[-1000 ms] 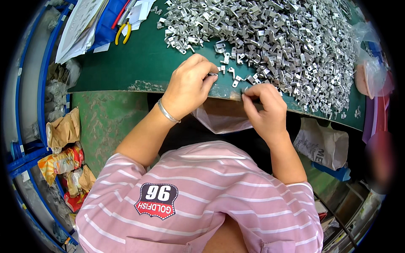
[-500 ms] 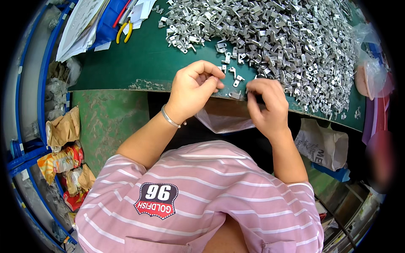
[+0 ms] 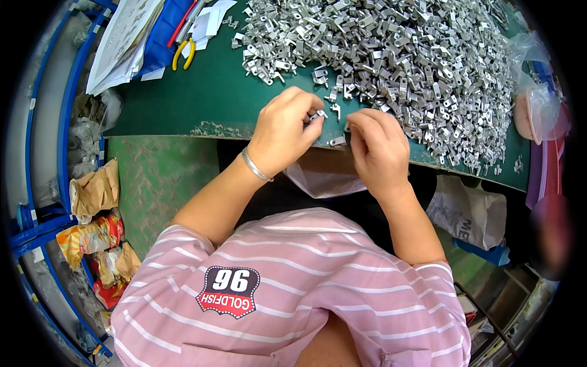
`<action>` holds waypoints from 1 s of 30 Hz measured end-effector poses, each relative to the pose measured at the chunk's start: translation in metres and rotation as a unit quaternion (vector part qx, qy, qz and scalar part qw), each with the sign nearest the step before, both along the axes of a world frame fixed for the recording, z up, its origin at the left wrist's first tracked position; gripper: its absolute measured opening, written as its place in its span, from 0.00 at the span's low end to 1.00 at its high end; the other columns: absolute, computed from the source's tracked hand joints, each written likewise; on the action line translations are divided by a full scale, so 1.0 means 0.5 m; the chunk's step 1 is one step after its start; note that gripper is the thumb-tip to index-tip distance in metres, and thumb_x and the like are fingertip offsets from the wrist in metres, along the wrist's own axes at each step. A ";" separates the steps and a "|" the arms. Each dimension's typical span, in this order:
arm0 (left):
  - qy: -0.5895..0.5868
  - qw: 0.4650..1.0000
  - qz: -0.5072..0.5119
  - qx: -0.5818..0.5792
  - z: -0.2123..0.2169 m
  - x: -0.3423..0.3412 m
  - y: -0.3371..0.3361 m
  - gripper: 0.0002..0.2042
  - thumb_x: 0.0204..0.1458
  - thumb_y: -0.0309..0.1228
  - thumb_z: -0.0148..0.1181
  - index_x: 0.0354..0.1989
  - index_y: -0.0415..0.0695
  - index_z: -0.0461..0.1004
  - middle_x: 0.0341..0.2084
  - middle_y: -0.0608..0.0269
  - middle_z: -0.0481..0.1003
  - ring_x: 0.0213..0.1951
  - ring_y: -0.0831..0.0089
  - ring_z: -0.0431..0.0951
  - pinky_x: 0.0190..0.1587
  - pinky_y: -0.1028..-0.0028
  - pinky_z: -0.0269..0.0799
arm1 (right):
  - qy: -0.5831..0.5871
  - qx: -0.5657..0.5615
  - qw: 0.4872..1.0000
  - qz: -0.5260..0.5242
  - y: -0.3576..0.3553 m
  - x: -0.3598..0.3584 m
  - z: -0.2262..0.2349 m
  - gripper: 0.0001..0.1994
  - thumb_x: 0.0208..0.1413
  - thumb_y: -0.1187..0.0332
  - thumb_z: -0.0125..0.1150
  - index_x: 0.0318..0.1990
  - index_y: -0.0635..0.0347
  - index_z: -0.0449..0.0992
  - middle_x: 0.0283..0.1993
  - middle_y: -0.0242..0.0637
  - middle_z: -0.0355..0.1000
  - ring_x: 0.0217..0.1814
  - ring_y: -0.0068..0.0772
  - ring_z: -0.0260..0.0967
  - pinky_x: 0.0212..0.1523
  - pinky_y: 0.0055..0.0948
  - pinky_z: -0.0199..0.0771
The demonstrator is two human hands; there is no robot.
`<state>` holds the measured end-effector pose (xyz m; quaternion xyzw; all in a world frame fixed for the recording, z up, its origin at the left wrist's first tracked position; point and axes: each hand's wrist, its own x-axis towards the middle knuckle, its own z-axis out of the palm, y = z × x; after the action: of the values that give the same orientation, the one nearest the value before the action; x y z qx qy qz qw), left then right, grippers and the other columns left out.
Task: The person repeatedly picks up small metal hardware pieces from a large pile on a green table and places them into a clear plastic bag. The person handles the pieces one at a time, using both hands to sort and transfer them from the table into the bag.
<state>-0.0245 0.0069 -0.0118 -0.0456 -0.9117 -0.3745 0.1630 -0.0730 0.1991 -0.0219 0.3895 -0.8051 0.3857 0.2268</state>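
Observation:
My left hand (image 3: 286, 129), a metal bangle on its wrist, pinches a small silver metal bracket (image 3: 318, 114) between thumb and fingers at the table's front edge. Facing it, my right hand (image 3: 380, 147) has its thumb and fingertips drawn together; the fingers mostly hide whatever is between them. A loose bent bracket (image 3: 335, 110) lies in the gap between the two hands. Another bracket (image 3: 338, 141) rests by the edge, close to the right fingertips. Behind them spreads a large heap of the same brackets (image 3: 391, 55).
The green table (image 3: 183, 104) has a worn front edge. Yellow-handled pliers (image 3: 184, 54) lie beside a blue bin (image 3: 160, 46) and papers (image 3: 119, 46) at far left. Below the edge hangs an open plastic-lined bag (image 3: 324, 177). Blue shelving (image 3: 61, 134) stands left; a white sack (image 3: 468, 211) hangs right.
A bracket now shows in my left fingertips, where none was visible before. My right hand has shifted a little left, and fewer loose brackets lie between the hands.

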 end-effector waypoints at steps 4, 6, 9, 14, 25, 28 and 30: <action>-0.136 0.942 0.000 0.306 0.007 0.013 -0.002 0.08 0.55 0.16 0.63 0.43 0.35 0.77 0.38 0.62 0.80 0.37 0.76 0.82 0.43 0.75 0.80 | 0.026 0.005 0.999 0.031 0.028 -0.006 0.001 0.14 0.43 0.84 0.65 0.39 0.61 0.79 0.41 0.40 0.76 0.41 0.46 0.73 0.40 0.39 0.75; -0.172 0.891 -0.015 0.420 0.004 0.017 -0.005 0.08 0.57 0.15 0.61 0.44 0.33 0.76 0.41 0.61 0.80 0.41 0.74 0.83 0.46 0.74 0.82 | -0.020 0.014 0.996 0.091 0.032 -0.005 0.002 0.13 0.43 0.85 0.65 0.39 0.63 0.78 0.41 0.41 0.76 0.41 0.46 0.73 0.41 0.39 0.75; -0.186 0.877 -0.039 0.441 0.004 0.018 -0.009 0.09 0.57 0.14 0.60 0.46 0.32 0.75 0.40 0.58 0.79 0.42 0.69 0.84 0.48 0.72 0.82 | -0.104 -0.046 0.985 0.127 0.019 0.003 0.001 0.12 0.46 0.84 0.65 0.39 0.63 0.78 0.40 0.42 0.76 0.40 0.47 0.73 0.41 0.40 0.74; -0.196 0.867 -0.038 0.456 0.006 0.024 -0.016 0.09 0.56 0.15 0.60 0.45 0.32 0.74 0.40 0.58 0.79 0.42 0.69 0.84 0.48 0.72 0.82 | -0.021 0.005 1.000 0.014 -0.035 -0.019 0.013 0.10 0.47 0.80 0.65 0.37 0.60 0.76 0.36 0.39 0.76 0.37 0.45 0.73 0.38 0.40 0.74; -0.138 0.968 -0.114 0.174 0.023 0.024 -0.026 0.08 0.51 0.16 0.59 0.39 0.36 0.78 0.38 0.62 0.76 0.33 0.81 0.77 0.35 0.81 0.74 | 0.010 0.029 1.000 -0.003 -0.025 -0.016 0.016 0.13 0.43 0.80 0.63 0.38 0.58 0.77 0.34 0.37 0.75 0.38 0.44 0.73 0.37 0.40 0.73; -0.065 0.987 -0.078 0.125 0.020 0.004 -0.017 0.10 0.51 0.16 0.58 0.41 0.36 0.78 0.41 0.62 0.75 0.33 0.81 0.77 0.33 0.81 0.73 | -0.016 0.023 0.999 0.036 0.006 -0.001 0.007 0.16 0.43 0.82 0.63 0.43 0.63 0.78 0.43 0.42 0.76 0.46 0.49 0.75 0.47 0.41 0.76; -0.012 0.995 -0.056 0.086 0.018 -0.016 0.002 0.12 0.51 0.17 0.61 0.44 0.38 0.78 0.45 0.60 0.74 0.33 0.74 0.78 0.35 0.75 0.75 | -0.031 0.027 0.996 0.077 0.012 0.009 0.002 0.15 0.43 0.82 0.63 0.43 0.64 0.78 0.46 0.44 0.75 0.49 0.51 0.75 0.50 0.43 0.77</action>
<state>-0.0327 0.0076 -0.0029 -0.0774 -0.8743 -0.4602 0.1338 -0.0684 0.2050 -0.0208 0.4442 -0.7896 0.3917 0.1604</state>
